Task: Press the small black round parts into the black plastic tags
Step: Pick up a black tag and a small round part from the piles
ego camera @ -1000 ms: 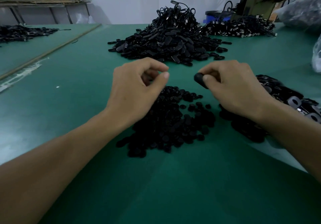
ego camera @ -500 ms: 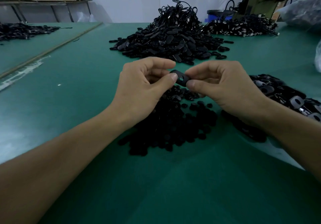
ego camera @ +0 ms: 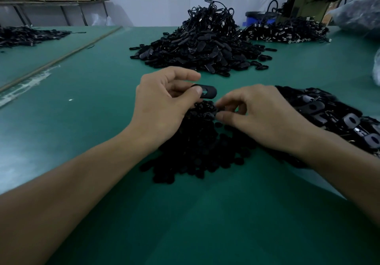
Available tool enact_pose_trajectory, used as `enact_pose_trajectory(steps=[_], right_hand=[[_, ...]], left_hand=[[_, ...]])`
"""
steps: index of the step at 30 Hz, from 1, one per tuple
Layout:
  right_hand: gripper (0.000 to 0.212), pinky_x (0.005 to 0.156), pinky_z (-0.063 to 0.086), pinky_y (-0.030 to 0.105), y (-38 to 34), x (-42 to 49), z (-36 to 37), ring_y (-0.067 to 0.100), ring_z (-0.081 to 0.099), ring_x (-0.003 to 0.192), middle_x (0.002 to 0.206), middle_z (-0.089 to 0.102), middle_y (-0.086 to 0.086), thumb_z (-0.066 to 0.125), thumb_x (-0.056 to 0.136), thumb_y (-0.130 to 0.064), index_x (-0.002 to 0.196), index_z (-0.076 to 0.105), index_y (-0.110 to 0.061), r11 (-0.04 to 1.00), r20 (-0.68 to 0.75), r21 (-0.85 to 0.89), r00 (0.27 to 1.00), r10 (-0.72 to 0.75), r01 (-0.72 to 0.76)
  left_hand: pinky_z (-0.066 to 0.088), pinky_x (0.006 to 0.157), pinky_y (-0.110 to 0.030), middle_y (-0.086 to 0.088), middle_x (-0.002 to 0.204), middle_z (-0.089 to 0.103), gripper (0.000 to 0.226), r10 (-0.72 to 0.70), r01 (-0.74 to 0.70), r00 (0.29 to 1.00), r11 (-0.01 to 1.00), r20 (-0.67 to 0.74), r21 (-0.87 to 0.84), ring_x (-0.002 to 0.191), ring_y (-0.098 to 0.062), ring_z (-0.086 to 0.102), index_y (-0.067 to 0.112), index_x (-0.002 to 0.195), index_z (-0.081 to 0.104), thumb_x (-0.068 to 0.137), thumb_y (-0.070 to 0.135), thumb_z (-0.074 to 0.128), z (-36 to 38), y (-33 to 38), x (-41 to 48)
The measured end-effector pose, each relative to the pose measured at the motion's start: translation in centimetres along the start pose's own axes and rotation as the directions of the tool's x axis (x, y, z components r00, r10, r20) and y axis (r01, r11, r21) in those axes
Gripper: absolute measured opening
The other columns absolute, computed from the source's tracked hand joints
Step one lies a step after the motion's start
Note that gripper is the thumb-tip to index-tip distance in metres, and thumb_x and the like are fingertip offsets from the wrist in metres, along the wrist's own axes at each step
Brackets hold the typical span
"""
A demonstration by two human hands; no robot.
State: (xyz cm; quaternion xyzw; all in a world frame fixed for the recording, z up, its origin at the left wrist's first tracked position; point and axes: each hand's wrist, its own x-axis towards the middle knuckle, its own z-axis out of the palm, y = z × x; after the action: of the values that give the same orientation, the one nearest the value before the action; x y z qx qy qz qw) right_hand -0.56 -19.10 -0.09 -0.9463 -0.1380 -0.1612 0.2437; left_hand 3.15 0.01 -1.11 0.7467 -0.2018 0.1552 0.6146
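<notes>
No text, labels or numbers I can actually read in this one, tbh. The black tag (ego camera: 208, 92) pinched in my left hand (ego camera: 162, 108) shows no lettering I can make out, and the olive machine (ego camera: 308, 0) at the back is too blurry for any markings.

Green table (ego camera: 86, 121) under black part heaps (ego camera: 197, 147)
</notes>
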Motion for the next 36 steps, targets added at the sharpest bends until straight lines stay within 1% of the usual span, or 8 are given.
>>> enact_pose_trajectory(steps=[2, 5, 10, 15, 20, 25, 31, 36], right_hand=[[0.017, 0.069, 0.04, 0.01, -0.2, 0.1, 0.3, -0.005, 0.052, 0.072, 0.076, 0.055, -0.02, 0.069, 0.09, -0.039, 0.102, 0.076, -0.03, 0.994, 0.055, -0.101, 0.998, -0.03, 0.035], [0.015, 0.076, 0.049, 0.032, -0.6, 0.2, 0.7, 0.007, 0.054, 0.078, 0.078, 0.052, -0.018, 0.067, 0.092, -0.039, 0.101, 0.075, -0.031, 0.991, 0.087, -0.133, 0.996, -0.023, 0.034], [0.012, 0.082, 0.051, 0.039, -1.0, 0.5, 0.7, 0.013, 0.057, 0.088, 0.087, 0.056, -0.013, 0.065, 0.092, -0.037, 0.096, 0.072, -0.028, 0.992, 0.113, -0.128, 0.994, 0.003, 0.011], [0.015, 0.074, 0.044, 0.031, -1.0, 0.5, 0.8, 0.013, 0.056, 0.083, 0.083, 0.055, -0.012, 0.064, 0.094, -0.036, 0.09, 0.069, -0.021, 0.993, 0.131, -0.117, 0.991, 0.012, 0.004], [0.015, 0.075, 0.047, 0.035, -0.8, 0.5, 0.8, 0.017, 0.056, 0.082, 0.086, 0.056, -0.007, 0.054, 0.1, -0.027, 0.09, 0.064, -0.021, 0.991, 0.076, -0.13, 0.997, -0.017, 0.026], [0.013, 0.066, 0.05, 0.034, -0.9, 0.0, 0.1, 0.014, 0.063, 0.076, 0.083, 0.066, -0.005, 0.048, 0.103, -0.021, 0.093, 0.056, -0.018, 0.998, -0.029, 0.062, 1.0, -0.004, 0.005], [0.015, 0.057, 0.044, 0.014, -1.1, -0.1, -0.1, 0.002, 0.056, 0.063, 0.073, 0.065, -0.006, 0.063, 0.093, -0.022, 0.08, 0.057, -0.023, 0.981, -0.123, 0.189, 0.99, 0.064, -0.04], [0.012, 0.074, 0.056, 0.026, -0.8, 0.0, -0.1, 0.006, 0.066, 0.073, 0.08, 0.071, -0.006, 0.074, 0.087, -0.018, 0.091, 0.067, -0.027, 0.929, -0.047, 0.354, 0.99, 0.13, -0.105]], left_hand=[[0.061, 0.075, -0.032, 0.003, 0.078, 0.077, 0.021, -0.016, 0.016, 0.999, 1.0, -0.042, 0.007, 0.072, -0.014, 0.076, 0.026, 0.087, 0.073, 0.086, 0.004, 0.075, 0.0, -0.2, 0.1], [0.061, 0.076, -0.033, 0.004, 0.077, 0.077, 0.021, -0.033, 0.034, 0.997, 0.999, -0.068, 0.018, 0.072, -0.014, 0.076, 0.026, 0.085, 0.074, 0.085, 0.006, 0.076, 0.0, -0.4, 0.2], [0.062, 0.077, -0.035, 0.005, 0.077, 0.077, 0.022, -0.03, 0.033, 0.997, 0.998, -0.072, 0.044, 0.072, -0.012, 0.075, 0.029, 0.084, 0.073, 0.085, 0.007, 0.076, 0.1, -0.5, 0.2], [0.062, 0.078, -0.038, 0.004, 0.078, 0.077, 0.021, -0.035, 0.038, 0.997, 0.998, -0.064, 0.041, 0.073, -0.014, 0.076, 0.027, 0.085, 0.074, 0.085, 0.007, 0.076, 0.1, -0.6, 0.2], [0.062, 0.077, -0.036, 0.005, 0.078, 0.078, 0.021, -0.039, 0.041, 0.997, 0.999, -0.06, 0.027, 0.073, -0.014, 0.076, 0.027, 0.085, 0.074, 0.085, 0.006, 0.076, 0.0, -0.7, 0.2], [0.062, 0.077, -0.037, 0.005, 0.078, 0.077, 0.02, -0.024, 0.026, 0.998, 0.999, -0.062, 0.031, 0.073, -0.014, 0.076, 0.027, 0.085, 0.073, 0.085, 0.007, 0.076, -0.1, -0.7, 0.2], [0.061, 0.076, -0.034, 0.007, 0.079, 0.077, 0.021, -0.017, 0.019, 0.999, 0.999, -0.046, 0.033, 0.075, -0.013, 0.076, 0.029, 0.085, 0.073, 0.085, 0.008, 0.076, -0.1, -0.7, 0.2], [0.061, 0.074, -0.033, 0.005, 0.079, 0.078, 0.02, -0.023, 0.024, 0.999, 1.0, -0.046, 0.02, 0.073, -0.016, 0.076, 0.028, 0.085, 0.073, 0.085, 0.008, 0.077, -0.1, -0.7, 0.2]])
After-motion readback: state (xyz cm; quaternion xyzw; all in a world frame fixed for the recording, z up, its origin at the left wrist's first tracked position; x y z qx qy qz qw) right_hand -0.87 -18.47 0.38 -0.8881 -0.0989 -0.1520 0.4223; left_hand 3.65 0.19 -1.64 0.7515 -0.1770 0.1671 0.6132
